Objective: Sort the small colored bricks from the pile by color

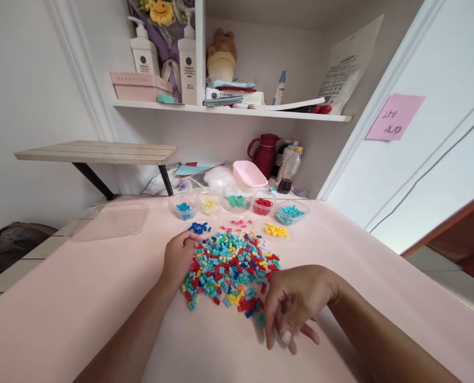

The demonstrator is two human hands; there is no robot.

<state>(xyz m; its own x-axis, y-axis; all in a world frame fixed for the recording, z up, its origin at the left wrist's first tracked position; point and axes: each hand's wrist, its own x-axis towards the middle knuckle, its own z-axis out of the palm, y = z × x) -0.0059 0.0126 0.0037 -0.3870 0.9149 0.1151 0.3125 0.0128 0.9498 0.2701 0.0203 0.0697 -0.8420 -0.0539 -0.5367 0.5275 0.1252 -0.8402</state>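
A wide pile of small toy building bricks (231, 263) in red, turquoise, yellow, blue and green lies mid-table. My left hand (179, 258) is at the pile's left edge, fingers curled and close together beside the dark blue bricks (199, 228); anything between the fingertips is hidden. Over the pile's near right edge, my right hand (294, 303) hangs with bent fingers apart and nothing visible in them. A green brick (260, 319) lies close to its index finger. Behind the pile, pink bricks (239, 223) and yellow bricks (276, 230) sit in shallow clear trays.
Clear tubs hold blue (184, 209), pale yellow (208, 205), green (237, 201), red (264, 205) and turquoise bricks (290, 213). A clear lid (119, 219) lies left. Behind stand a pink basin (249, 174), red jug (265, 151) and bottles (290, 170). A wooden stand (97, 151) rises back left.
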